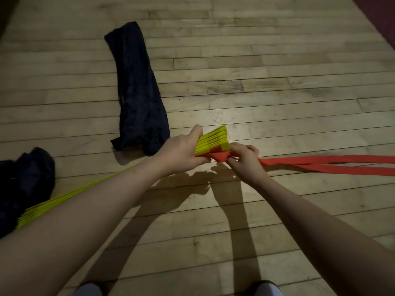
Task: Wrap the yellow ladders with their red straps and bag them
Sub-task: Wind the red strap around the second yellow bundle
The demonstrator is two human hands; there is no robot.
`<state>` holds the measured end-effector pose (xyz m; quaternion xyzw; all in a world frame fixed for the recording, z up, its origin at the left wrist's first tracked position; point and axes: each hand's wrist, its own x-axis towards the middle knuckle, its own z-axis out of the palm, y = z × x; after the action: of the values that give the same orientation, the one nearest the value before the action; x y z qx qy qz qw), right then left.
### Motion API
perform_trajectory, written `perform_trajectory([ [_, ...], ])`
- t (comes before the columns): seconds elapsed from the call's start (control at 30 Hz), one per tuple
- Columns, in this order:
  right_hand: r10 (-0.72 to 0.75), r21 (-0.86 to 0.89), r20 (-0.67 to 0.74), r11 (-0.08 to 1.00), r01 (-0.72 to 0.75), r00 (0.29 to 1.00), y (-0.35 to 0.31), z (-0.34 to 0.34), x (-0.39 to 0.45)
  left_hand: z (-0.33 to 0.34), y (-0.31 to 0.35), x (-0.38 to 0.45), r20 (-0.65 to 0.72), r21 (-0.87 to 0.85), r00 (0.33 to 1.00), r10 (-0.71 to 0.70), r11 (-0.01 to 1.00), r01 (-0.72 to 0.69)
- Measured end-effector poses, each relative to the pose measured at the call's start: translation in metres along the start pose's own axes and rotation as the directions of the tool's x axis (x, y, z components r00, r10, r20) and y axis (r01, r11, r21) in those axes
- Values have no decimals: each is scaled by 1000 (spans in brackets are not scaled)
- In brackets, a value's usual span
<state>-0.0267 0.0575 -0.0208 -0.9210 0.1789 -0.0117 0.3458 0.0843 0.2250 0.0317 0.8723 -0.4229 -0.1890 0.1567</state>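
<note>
A stack of flat yellow ladder rungs [213, 141] is held above the wooden floor near the centre of the head view. My left hand [181, 152] grips the stack's near end, thumb on top. The rungs run back under my left forearm to the lower left. My right hand [244, 159] pinches the red strap [320, 163] where it bunches at the stack's end. From there two red strap lengths trail along the floor to the right edge. A long dark bag [136, 90] lies flat on the floor to the upper left of my hands.
A second dark bag [25, 184] lies crumpled at the left edge, beside the far ends of the rungs. My feet [265, 288] show at the bottom edge. The wooden floor [277, 82] stretches on all sides, and a dark red strip borders the top right corner.
</note>
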Motion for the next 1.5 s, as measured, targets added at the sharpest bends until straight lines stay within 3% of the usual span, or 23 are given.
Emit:
perform_trajectory([
  [0.1, 11, 18, 42, 1000, -12, 999, -1, 0, -2, -5, -1, -1, -17, -81, 1000, -3, 997, 2],
  [0.27, 37, 425, 139, 900, -94, 990, -18, 1, -15, -14, 1, -3, -23, -161, 1000, -10, 987, 6],
  [0.63, 56, 706, 294, 660, -256, 954, -48, -10, -33, -18, 9, -10, -119, -73, 988, -93, 994, 85],
  [0.87, 124, 768, 256, 577, -279, 959, -55, -11, -26, -17, 10, -10, -116, -50, 989, -94, 995, 88],
  [1.07, 131, 703, 324, 630, -331, 937, -49, -13, -18, -15, 9, -8, -129, -16, 988, -88, 996, 87],
  [1.2, 168, 764, 362, 510, -395, 917, -50, -13, -13, -9, 9, -9, -115, 3, 990, -79, 997, 79],
  [1.4, 253, 684, 302, 614, -394, 919, -53, -14, -10, -10, 11, -12, -121, 19, 987, -102, 994, 105],
  [1.5, 317, 672, 265, 616, -411, 910, -56, -14, -12, -4, 16, -14, -146, 49, 983, -107, 992, 116],
])
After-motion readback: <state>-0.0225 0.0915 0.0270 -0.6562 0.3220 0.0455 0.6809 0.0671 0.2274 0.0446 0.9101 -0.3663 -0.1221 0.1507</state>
